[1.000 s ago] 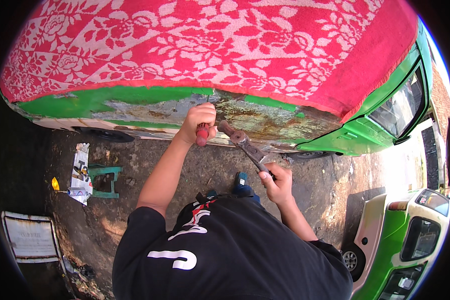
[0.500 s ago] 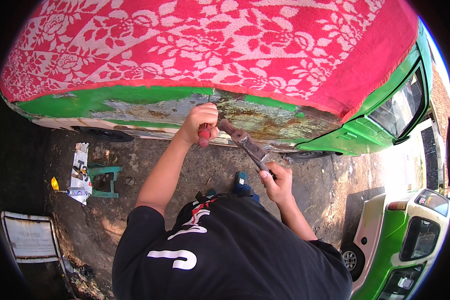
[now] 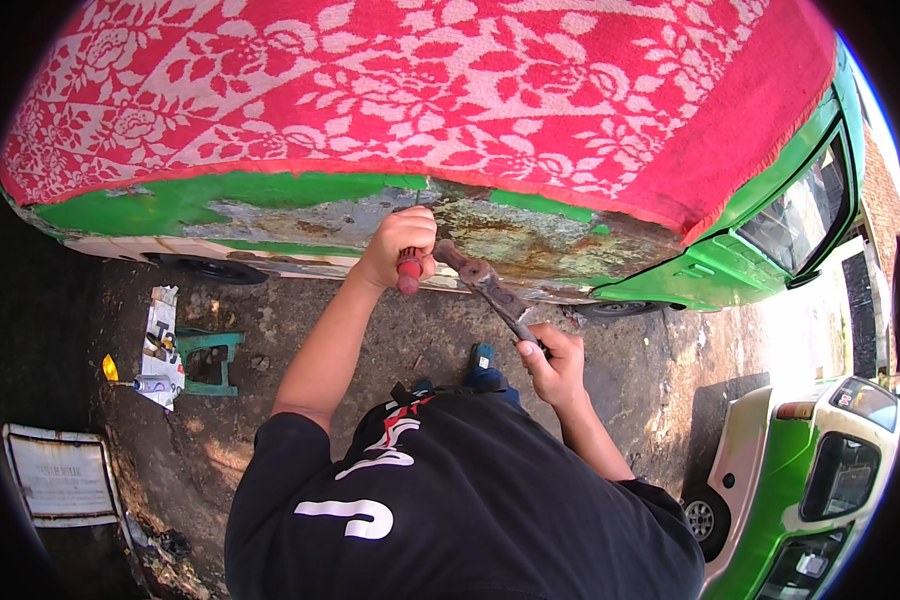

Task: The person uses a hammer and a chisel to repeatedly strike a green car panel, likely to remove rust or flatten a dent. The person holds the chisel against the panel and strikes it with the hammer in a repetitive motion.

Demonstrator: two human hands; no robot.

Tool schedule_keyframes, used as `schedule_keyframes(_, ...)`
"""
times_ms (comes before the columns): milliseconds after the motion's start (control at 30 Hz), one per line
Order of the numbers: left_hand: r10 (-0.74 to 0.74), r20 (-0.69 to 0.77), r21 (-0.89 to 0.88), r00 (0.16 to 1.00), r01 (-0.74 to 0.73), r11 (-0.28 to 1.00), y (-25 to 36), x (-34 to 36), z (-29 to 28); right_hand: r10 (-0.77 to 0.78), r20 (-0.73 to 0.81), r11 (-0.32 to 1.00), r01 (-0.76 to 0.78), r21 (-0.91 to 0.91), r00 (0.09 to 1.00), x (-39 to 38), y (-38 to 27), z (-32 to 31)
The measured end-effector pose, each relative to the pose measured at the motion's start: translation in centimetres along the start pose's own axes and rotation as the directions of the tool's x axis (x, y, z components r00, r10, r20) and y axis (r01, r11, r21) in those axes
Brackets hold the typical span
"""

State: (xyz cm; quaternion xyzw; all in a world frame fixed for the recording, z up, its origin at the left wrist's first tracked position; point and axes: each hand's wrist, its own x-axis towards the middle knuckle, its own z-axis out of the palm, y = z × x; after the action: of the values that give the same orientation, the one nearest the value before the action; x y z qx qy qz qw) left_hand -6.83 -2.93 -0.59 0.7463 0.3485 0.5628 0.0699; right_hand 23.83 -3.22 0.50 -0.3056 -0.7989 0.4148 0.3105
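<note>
My left hand (image 3: 402,245) is closed round the red handle (image 3: 409,272) of a screwdriver-like tool. Its thin shaft (image 3: 419,197) points away from me at the scraped side panel (image 3: 510,235) of a green vehicle; whether the tip touches or goes in, I cannot tell. My right hand (image 3: 553,362) grips the dark handle of a worn, rusty hammer (image 3: 485,280). The hammer's head lies just right of my left fist, close to the red handle. Bare metal and rust show on the panel where the green paint is gone.
A red and white floral cloth (image 3: 450,90) drapes over the vehicle. On the ground at left are a green stool (image 3: 210,362), printed paper (image 3: 162,335) and a spray can (image 3: 152,384). A framed board (image 3: 60,475) stands lower left. Another green and white vehicle (image 3: 770,490) is at lower right.
The hammer head has shifted very slightly to the left. Both hands keep their grips, and nothing else has visibly moved.
</note>
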Motion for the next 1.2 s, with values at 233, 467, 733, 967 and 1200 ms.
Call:
schedule_keyframes(233,-0.042,0.024,-0.006,0.999,0.042,0.999,0.0,0.2,-0.3,-0.182,-0.018,0.983,0.182,-0.035,0.983,0.1,-0.4,0.0)
schedule_keyframes(467,-0.033,-0.004,0.001,0.999,0.033,0.999,-0.4,0.3,-0.2,-0.344,0.045,0.913,0.345,-0.216,0.938,0.6,-0.7,-0.3)
schedule_keyframes(733,-0.092,-0.034,-0.011,0.995,0.092,0.996,-1.2,-1.6,-0.2,-0.240,0.013,0.949,0.238,-0.206,0.971,-0.1,0.0,-0.4)
schedule_keyframes(967,-0.039,-0.031,0.007,0.999,0.039,0.999,-0.1,-1.0,-0.2,-0.206,0.004,0.966,0.204,-0.158,0.979,0.0,-0.4,-0.2)
schedule_keyframes(1200,-0.008,-0.013,0.002,1.000,0.008,1.000,-0.1,-0.3,-0.3,-0.172,-0.002,0.976,0.170,-0.136,0.985,0.1,-0.5,-0.3)
